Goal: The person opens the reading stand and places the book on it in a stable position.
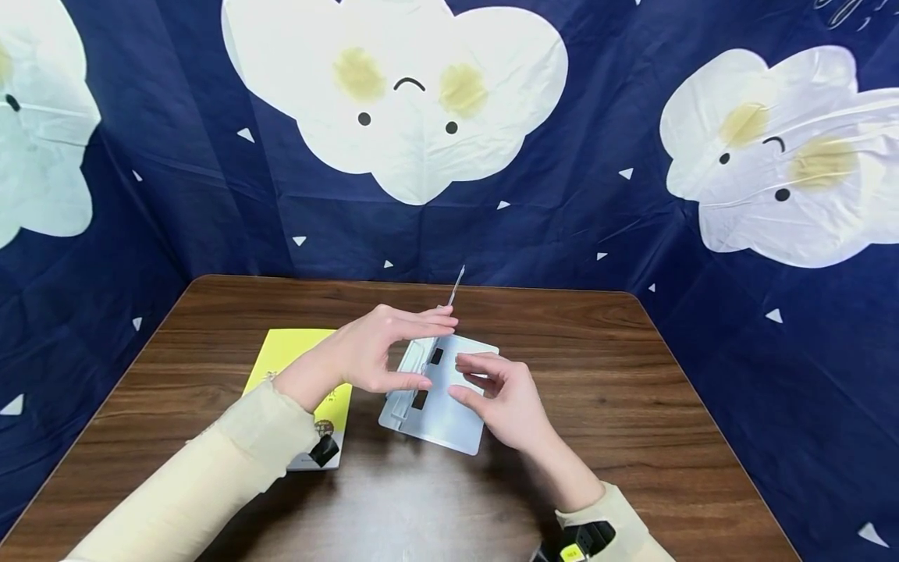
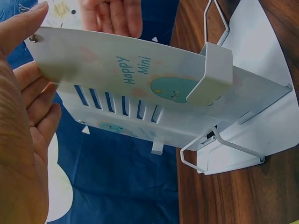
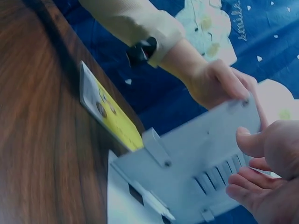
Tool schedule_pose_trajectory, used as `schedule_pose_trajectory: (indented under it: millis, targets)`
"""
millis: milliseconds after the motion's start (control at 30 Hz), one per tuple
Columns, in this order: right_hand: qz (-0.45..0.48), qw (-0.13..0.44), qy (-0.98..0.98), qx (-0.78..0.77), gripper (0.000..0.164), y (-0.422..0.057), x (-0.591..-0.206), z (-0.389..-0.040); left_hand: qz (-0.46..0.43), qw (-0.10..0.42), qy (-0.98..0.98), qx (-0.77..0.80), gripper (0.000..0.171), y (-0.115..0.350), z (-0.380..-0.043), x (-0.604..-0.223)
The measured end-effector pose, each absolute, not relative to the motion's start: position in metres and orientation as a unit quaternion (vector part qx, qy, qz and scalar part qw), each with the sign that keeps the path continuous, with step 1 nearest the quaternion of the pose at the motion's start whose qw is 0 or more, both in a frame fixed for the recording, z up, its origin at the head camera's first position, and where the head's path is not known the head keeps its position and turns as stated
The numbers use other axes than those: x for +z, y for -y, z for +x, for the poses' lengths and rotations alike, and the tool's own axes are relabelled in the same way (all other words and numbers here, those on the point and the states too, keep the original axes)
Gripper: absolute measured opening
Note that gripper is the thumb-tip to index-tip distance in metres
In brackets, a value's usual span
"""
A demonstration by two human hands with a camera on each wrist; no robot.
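Observation:
A white folding metal book stand (image 1: 449, 414) stands on the table. Its slotted upright panel (image 2: 140, 70) carries "Happy Mini" and cartoon prints; from overhead it shows nearly edge-on. My left hand (image 1: 393, 347) is at the panel's top end, thumb and fingers extended and spread near its corner; whether they touch it I cannot tell. Opposite it, my right hand (image 1: 509, 398) hovers above the base plate, fingers loosely bent with nothing in them. In the right wrist view, the right hand (image 3: 275, 172) overlaps the panel's slotted back (image 3: 205, 144).
A yellow book (image 1: 298, 347) lies left of the stand, partly under the left forearm. Wire legs (image 2: 233, 147) and a white clip (image 2: 217, 70) stick out from the stand. Behind the wooden table (image 1: 597, 375) hangs a dark blue cloth (image 1: 604, 94) with clouds.

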State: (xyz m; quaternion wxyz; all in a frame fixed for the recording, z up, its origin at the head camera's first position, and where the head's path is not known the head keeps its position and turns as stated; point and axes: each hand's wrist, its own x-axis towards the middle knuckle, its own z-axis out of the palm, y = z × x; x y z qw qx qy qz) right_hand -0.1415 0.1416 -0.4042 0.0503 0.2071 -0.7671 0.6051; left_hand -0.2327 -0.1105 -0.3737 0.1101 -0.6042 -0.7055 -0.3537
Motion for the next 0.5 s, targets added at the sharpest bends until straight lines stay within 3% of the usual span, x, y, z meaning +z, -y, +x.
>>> schedule_pose_trajectory:
  millis: [500]
  targets:
    - [0.202, 0.018, 0.844, 0.497, 0.040, -0.205, -0.418, -0.160, -0.599, 0.109, 0.710, -0.354, 0.070, 0.113, -0.233, -0.373]
